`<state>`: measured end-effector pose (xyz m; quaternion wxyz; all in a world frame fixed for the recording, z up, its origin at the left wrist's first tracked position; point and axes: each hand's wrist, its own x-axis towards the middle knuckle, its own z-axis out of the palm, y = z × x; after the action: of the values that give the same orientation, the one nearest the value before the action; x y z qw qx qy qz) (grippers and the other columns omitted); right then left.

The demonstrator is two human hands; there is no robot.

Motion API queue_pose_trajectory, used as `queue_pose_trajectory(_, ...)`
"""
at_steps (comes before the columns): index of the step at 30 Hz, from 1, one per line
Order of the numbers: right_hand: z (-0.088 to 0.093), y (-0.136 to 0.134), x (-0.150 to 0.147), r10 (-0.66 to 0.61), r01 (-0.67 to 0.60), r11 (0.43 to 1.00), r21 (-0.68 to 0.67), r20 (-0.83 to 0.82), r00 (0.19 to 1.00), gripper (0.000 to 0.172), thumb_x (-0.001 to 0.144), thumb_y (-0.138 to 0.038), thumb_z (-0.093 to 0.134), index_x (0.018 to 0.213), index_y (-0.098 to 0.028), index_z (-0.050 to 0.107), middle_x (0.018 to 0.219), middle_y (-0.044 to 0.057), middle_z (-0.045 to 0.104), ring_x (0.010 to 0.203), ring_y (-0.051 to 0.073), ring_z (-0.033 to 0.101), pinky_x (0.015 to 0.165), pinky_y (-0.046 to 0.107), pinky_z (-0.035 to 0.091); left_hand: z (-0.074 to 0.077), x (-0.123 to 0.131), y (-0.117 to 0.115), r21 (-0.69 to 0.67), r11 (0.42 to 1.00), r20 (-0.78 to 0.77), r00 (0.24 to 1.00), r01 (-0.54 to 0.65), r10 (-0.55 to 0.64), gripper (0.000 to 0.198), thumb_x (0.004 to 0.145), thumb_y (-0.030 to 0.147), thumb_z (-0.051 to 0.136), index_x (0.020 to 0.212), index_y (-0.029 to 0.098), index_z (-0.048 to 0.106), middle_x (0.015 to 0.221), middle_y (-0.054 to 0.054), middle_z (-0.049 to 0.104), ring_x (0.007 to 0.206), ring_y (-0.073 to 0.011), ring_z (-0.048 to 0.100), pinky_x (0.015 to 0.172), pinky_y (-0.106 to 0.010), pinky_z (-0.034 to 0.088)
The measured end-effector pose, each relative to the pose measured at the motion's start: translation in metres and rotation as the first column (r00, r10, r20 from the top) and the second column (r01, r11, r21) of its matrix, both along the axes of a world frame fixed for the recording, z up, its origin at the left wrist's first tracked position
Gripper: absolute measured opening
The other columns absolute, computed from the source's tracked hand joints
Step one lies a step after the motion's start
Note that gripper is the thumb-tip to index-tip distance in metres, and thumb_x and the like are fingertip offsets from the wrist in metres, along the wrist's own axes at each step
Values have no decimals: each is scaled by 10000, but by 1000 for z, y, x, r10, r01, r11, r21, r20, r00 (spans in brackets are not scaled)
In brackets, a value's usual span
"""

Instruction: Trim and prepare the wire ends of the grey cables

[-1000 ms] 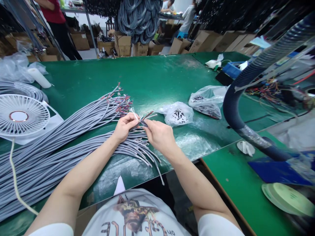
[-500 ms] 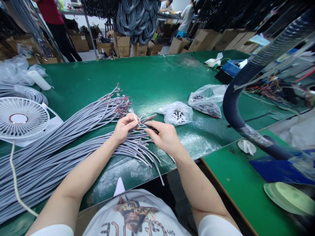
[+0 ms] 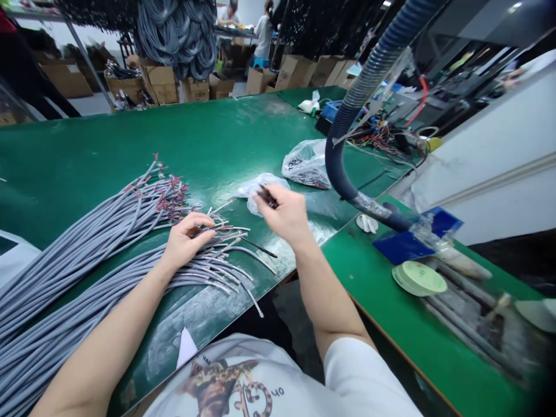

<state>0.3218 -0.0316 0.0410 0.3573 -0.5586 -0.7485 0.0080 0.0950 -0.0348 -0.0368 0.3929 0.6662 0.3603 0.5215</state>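
Left hand [image 3: 187, 238] pinches cables [image 3: 87, 255] on the tabletop [image 3: 130, 139]; right hand [image 3: 284, 215]'s grip holds a dark part [image 3: 268, 196] (just beside a bag [image 3: 248, 187]).

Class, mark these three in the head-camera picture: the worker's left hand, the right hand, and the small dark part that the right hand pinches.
left hand [image 3: 186, 238]: head view, back of the hand.
right hand [image 3: 286, 216]: head view, back of the hand.
small dark part [image 3: 266, 194]: head view, its middle, at the fingertips.

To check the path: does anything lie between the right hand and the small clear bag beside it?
Nothing visible does. The right hand, pinching a small dark piece, is right at the clear bag.
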Motion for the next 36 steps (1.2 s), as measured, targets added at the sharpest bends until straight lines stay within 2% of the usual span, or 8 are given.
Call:
queue_pose_trajectory(3,-9,32,38,-144,161,985,-65,214,966,157,820,-257,540,814,-175,674,764,59,675,706,182,592,617,251,384,0,1,0,32,999,-68,998,0,2,104,720,243,716,820,211,715,872,-60,665,845,-181,601,710,-268,459)
queue_pose_trajectory(8,-34,78,76,-2,69,968,-240,269,963,312,785,-131,504,1025,-179,699,1049,85,703,937,198,621,777,257,425,1,2,-1,34,999,-109,994,-5,9,83,742,269,693,788,201,710,844,-59,674,811,-178,613,702,-270,461)
queue_pose_trajectory(14,-49,101,112,-367,395,853,-341,147,918,230,765,-318,598,840,-130,707,852,99,714,813,217,631,727,284,443,0,1,-1,17,1000,-166,986,13,-10,111,763,290,670,796,186,690,849,-61,668,809,-170,612,686,-263,468)
queue_pose_trajectory(21,-52,116,115,-342,378,840,-390,161,926,163,757,-276,586,716,-147,676,720,46,695,717,180,623,656,238,435,-3,3,1,2,999,-270,962,-33,33,185,804,343,621,837,172,684,842,-57,686,762,-166,626,694,-281,494)
queue_pose_trajectory(24,-38,122,108,-310,353,865,-356,173,935,138,752,-234,567,716,-150,670,719,52,693,737,188,619,659,241,432,4,4,-2,208,961,-379,891,-180,249,203,809,348,614,914,191,691,915,-65,701,831,-196,629,792,-341,499)
queue_pose_trajectory(27,-24,127,102,-266,317,890,-328,190,945,144,763,-222,547,724,-157,669,724,54,692,730,183,613,662,243,425,25,19,3,518,809,-369,781,-278,504,201,835,283,576,978,201,691,1034,-85,687,986,-230,595,925,-410,447)
queue_pose_trajectory(31,-18,126,93,-203,272,909,-316,234,951,130,771,-230,569,727,-163,670,755,61,695,731,184,613,661,249,410,57,75,45,501,860,-580,776,98,249,355,899,169,388,1139,187,650,1147,-77,670,1078,-190,578,965,-339,441)
queue_pose_trajectory(36,-20,113,88,-176,261,921,-289,288,941,138,793,-274,597,747,-166,671,793,85,701,764,206,623,659,260,395,61,147,127,53,965,-913,404,257,-57,437,803,94,423,1144,212,670,1170,-40,681,1058,-199,619,913,-283,461)
